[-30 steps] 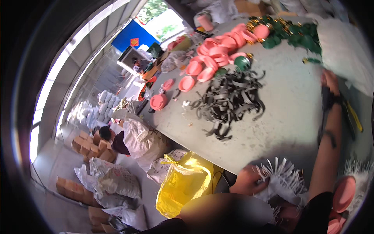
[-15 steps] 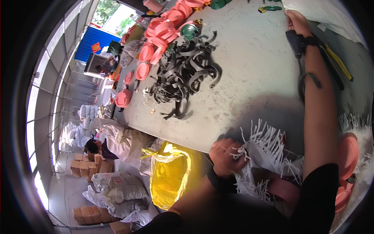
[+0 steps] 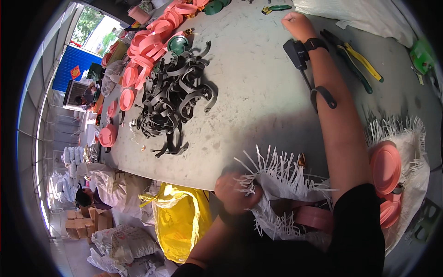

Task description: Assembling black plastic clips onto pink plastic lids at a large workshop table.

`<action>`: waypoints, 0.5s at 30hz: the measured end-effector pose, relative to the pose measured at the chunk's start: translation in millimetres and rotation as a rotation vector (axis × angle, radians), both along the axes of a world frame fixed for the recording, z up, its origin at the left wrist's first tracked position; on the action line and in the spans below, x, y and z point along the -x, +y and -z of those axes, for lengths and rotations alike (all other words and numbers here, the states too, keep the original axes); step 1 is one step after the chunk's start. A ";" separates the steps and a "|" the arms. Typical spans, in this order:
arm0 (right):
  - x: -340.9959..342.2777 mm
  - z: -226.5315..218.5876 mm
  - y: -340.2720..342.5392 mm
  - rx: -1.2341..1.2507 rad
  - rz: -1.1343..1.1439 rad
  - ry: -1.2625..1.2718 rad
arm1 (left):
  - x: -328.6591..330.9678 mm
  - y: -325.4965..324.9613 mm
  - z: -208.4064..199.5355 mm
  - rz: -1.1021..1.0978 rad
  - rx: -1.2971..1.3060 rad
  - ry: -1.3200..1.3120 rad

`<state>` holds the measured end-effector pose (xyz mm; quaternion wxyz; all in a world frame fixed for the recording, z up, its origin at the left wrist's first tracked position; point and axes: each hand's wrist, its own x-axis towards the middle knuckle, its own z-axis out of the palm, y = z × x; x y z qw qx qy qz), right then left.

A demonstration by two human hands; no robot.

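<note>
The frayed rim of a white woven sack (image 3: pixel 286 182) bunches in my left hand (image 3: pixel 235 191), which is closed and slightly blurred. Inside that sack, pink round plastic parts (image 3: pixel 314 218) show partly. My right arm reaches across to the far side of the table, its hand (image 3: pixel 299 25) curled into a fist; whether anything is inside is hidden. Just beyond it lies a small green ring-like piece (image 3: pixel 279 8) with a yellowish end. A black box (image 3: pixel 296 53) with a cable sits at my right wristband, and a dark curved strap (image 3: pixel 324 98) shows against the forearm.
Dark curved straps (image 3: pixel 177 99) lie heaped mid-table, beside piled pink round parts (image 3: pixel 150 44). Pliers with yellow and green handles (image 3: pixel 357 60) rest right of my forearm. Another sack (image 3: pixel 406 143) holds pink lids. A yellow bag (image 3: pixel 180 226) stands below the table edge.
The whole view has swung, so the table and its things appear farther left. Both hands stay closed, in nearly the same places relative to the sack and the green piece.
</note>
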<state>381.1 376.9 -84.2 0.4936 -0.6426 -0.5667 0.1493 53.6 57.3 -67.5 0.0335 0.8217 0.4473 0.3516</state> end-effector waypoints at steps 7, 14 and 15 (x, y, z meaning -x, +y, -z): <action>-5.4 6.2 5.8 0.008 -0.035 0.055 | 2.5 -1.2 2.0 -0.032 0.016 0.055; 9.9 -5.2 3.4 0.060 -0.029 0.043 | -0.2 1.0 -9.5 -0.029 0.012 0.032; 0.3 -6.9 8.3 0.052 -0.026 0.024 | 0.4 -0.1 -7.3 -0.037 0.036 0.071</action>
